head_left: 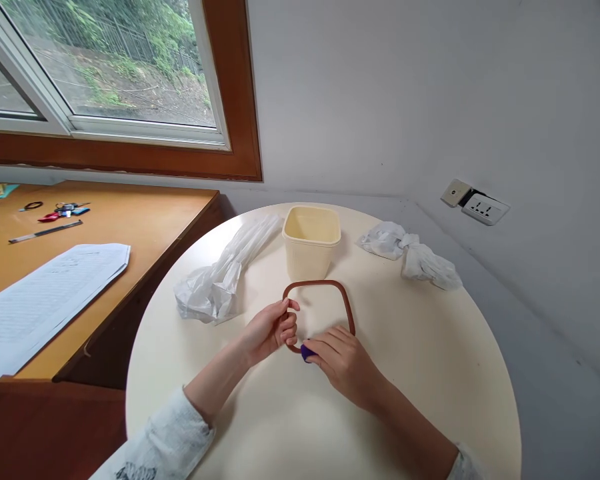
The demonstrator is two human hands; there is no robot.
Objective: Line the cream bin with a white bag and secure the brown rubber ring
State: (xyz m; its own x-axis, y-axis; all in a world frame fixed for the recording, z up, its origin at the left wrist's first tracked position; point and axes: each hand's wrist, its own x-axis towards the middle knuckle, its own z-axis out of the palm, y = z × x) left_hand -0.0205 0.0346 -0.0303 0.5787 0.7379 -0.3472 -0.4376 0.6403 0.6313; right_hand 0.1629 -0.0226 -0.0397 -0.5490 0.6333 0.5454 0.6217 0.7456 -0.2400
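Observation:
A brown rounded-square ring [315, 283], shaped like a bin rim, is held above the round table. My left hand [273, 330] is closed on its left side, thumb and curled fingers around it. My right hand [344, 363] is at the ring's near right corner, fingers bent over a small dark purple thing [307, 351], mostly hidden, that looks like a cloth or sponge against the ring's near side. Just beyond the ring stands a cream plastic bin [307, 259], upright with its top uncovered.
A crumpled white plastic bag [213, 283] lies left of the bin, and knotted white bags [410, 252] lie to the right. The round white table [430, 373] stands against the wall. A wooden desk [155, 217] at left bears papers [55, 293], a pen [45, 231] and keys [65, 212].

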